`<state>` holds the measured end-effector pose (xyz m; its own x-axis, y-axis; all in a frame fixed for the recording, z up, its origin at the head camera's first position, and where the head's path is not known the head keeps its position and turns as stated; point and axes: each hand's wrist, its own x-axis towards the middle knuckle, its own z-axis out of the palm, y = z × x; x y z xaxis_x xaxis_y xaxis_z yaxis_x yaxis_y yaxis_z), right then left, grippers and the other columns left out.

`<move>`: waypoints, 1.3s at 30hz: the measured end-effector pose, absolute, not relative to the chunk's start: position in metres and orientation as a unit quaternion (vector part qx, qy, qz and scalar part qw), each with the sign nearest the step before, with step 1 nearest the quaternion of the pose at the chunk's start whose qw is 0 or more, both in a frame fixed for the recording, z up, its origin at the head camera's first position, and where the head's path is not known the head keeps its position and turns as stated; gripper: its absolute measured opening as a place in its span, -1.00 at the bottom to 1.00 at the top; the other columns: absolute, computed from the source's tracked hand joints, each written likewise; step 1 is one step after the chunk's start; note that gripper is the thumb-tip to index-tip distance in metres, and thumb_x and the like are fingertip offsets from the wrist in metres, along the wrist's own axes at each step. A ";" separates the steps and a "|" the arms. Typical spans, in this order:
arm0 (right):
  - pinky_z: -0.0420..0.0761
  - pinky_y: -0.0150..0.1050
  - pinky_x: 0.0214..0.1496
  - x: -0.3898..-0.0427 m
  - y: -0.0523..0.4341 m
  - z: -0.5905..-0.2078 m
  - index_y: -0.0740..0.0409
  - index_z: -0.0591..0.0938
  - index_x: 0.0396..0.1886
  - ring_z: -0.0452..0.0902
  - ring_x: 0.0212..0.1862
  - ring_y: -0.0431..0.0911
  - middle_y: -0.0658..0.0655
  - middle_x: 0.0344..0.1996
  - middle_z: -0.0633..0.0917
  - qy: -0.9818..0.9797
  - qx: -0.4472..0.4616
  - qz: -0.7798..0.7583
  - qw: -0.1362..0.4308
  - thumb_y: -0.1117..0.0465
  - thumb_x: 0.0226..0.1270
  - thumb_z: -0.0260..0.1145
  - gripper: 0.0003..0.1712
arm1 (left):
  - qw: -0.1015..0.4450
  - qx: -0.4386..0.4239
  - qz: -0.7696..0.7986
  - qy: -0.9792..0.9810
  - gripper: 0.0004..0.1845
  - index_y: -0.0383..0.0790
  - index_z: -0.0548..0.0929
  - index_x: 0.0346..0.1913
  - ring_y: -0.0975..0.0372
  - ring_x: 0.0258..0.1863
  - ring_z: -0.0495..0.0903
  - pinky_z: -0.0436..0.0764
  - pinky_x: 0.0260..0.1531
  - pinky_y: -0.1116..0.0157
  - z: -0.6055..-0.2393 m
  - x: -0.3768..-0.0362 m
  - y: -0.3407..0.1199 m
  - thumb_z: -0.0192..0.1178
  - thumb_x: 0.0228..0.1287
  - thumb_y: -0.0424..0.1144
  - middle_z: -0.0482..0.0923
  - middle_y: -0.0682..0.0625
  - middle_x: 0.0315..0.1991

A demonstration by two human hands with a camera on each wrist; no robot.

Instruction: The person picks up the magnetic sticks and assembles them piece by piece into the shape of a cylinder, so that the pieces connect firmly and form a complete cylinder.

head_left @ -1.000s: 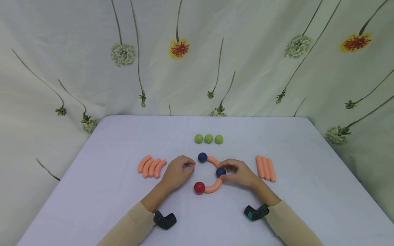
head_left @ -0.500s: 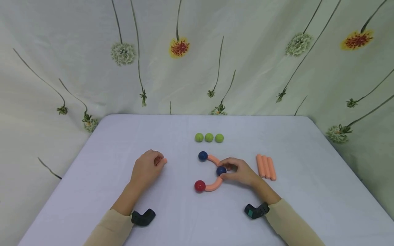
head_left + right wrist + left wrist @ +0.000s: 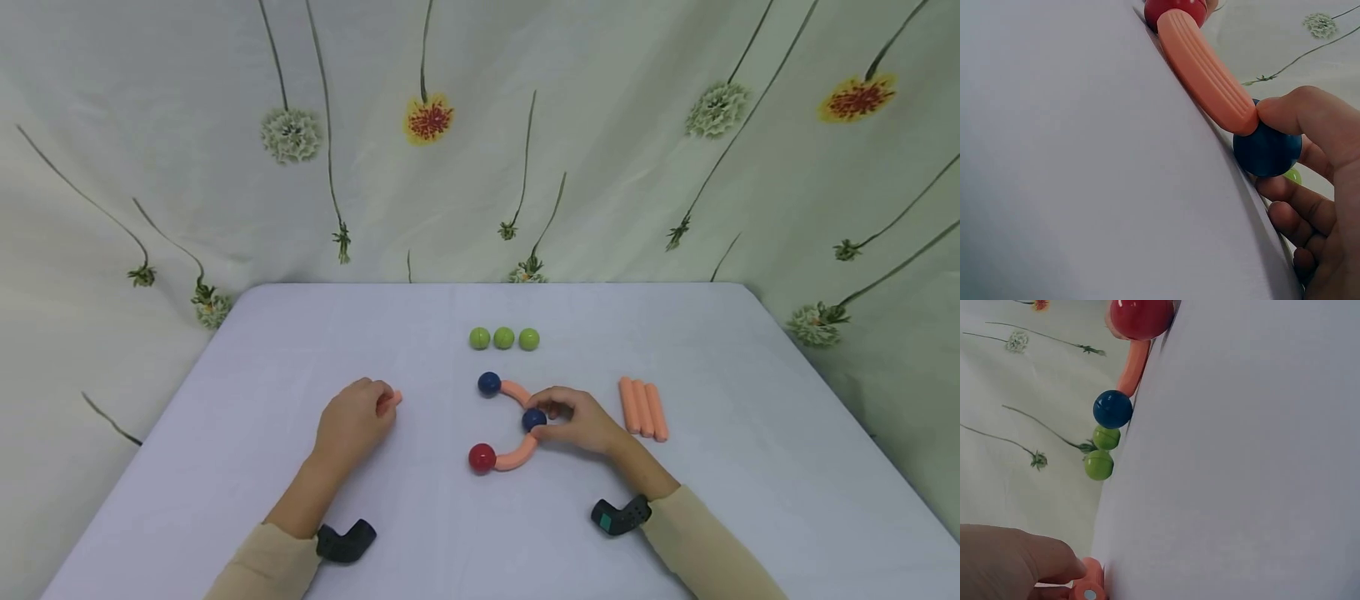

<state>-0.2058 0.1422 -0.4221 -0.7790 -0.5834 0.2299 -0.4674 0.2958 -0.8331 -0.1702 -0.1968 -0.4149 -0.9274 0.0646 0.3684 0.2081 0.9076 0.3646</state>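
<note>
My left hand (image 3: 356, 425) is over the group of curved orange rods at left and mostly covers them. Its thumb and a finger pinch a curved orange rod (image 3: 1089, 591), whose end shows a silvery disc. At the middle, my right hand (image 3: 577, 423) holds a blue ball (image 3: 1267, 147) between thumb and fingers. That ball joins two curved orange rods: the near rod (image 3: 1207, 72) runs to a red ball (image 3: 482, 457), the far rod (image 3: 516, 392) to another blue ball (image 3: 489, 383). Together they form an arc on the table, bulging toward the right hand.
A row of 3 green balls (image 3: 504, 337) lies beyond the arc. To the right, 3 straight orange rods (image 3: 643, 408) lie side by side. A white cloth covers the table (image 3: 450, 533), and a flower-printed curtain (image 3: 615, 150) hangs behind it.
My left hand has moved left from beside the arc to the curved rods and taken hold of one. The right hand stays on the blue ball.
</note>
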 end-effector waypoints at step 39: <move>0.46 -0.30 -0.12 -0.223 0.148 -0.454 0.22 0.67 0.00 0.46 -0.20 -0.04 0.06 -0.16 0.68 0.795 -0.326 -0.508 0.065 0.34 0.12 0.48 -0.60 | 0.074 -0.053 -0.265 -0.960 -0.74 -0.31 0.71 -0.15 0.22 -0.54 0.42 0.41 -0.54 0.30 -0.421 -0.198 -0.120 0.28 0.11 -0.24 0.50 -0.01 -0.42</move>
<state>-0.2229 0.1483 -0.4543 -0.7795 -0.5838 0.2272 -0.4513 0.2718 -0.8500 -0.1984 -0.1198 -0.4213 -0.9835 0.0628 0.1695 0.1408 0.8543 0.5004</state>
